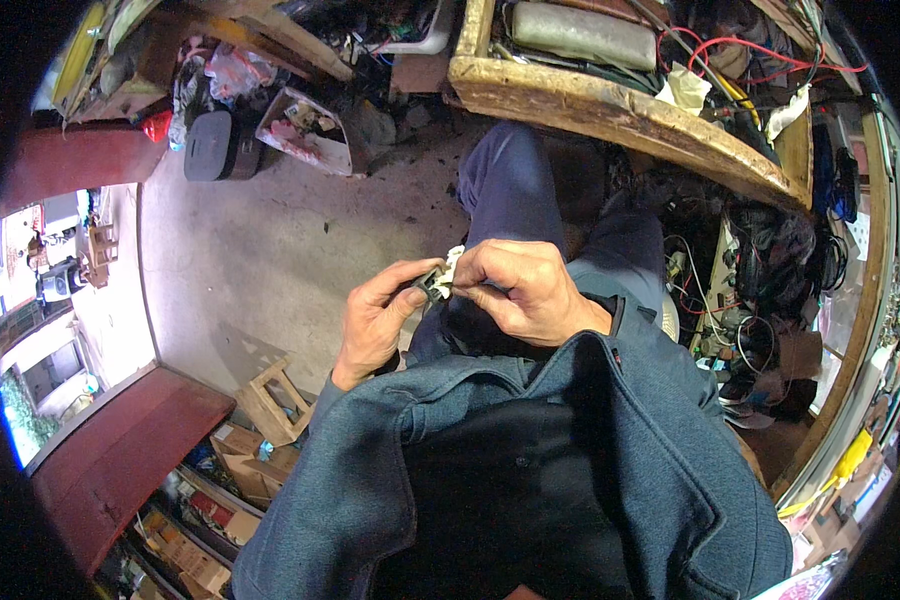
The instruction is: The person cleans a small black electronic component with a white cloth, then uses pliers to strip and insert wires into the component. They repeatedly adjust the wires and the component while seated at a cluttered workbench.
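Above my lap, my left hand pinches a small dark piece between thumb and fingers; its kind is too small to make out. My right hand is closed on a crumpled white tissue, which touches the dark piece. Part of the tissue is hidden behind the right fingers. Both hands are close together, with the fingertips almost meeting.
A worn wooden workbench with cables and a grey padded block stands ahead. A dark bin and an open box are on the concrete floor. A wooden stool stands at left; tangled cords lie at right.
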`<state>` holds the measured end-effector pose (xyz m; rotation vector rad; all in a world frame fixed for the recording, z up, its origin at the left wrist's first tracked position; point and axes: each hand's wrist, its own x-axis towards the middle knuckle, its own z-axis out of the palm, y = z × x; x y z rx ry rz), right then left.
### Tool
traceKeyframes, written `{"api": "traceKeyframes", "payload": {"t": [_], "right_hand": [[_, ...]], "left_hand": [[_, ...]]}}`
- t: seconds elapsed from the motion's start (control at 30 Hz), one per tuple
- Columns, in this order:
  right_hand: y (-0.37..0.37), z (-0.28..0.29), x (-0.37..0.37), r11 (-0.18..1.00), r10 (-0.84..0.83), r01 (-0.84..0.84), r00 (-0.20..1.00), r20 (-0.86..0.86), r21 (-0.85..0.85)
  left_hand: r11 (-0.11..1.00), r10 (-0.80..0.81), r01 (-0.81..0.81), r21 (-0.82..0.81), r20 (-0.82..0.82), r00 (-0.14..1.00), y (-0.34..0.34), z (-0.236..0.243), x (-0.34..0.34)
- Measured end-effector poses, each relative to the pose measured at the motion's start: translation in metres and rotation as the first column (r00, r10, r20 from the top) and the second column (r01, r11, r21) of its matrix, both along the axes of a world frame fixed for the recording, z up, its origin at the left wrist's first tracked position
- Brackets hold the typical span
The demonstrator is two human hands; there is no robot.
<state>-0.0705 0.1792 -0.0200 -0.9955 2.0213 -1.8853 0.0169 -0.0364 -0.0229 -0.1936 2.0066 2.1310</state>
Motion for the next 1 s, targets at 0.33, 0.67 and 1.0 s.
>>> {"api": "traceKeyframes", "payload": {"t": [0.33,0.67,1.0], "right_hand": [[0.007,0.003,-0.006,0.998,-0.050,0.052,0.996,0.070,-0.021],[0.013,0.007,-0.010,0.992,-0.123,0.128,0.978,0.170,-0.019],[0.006,0.004,-0.004,0.993,-0.120,0.122,0.982,0.146,0.001]], "left_hand": [[0.992,0.029,-0.034,0.125,0.041,0.999,-0.005,-0.014,0.005],[0.952,0.116,-0.138,0.274,0.095,0.989,-0.008,-0.011,0.007],[0.946,0.091,-0.131,0.297,0.146,0.985,-0.009,-0.004,0.004]]}}
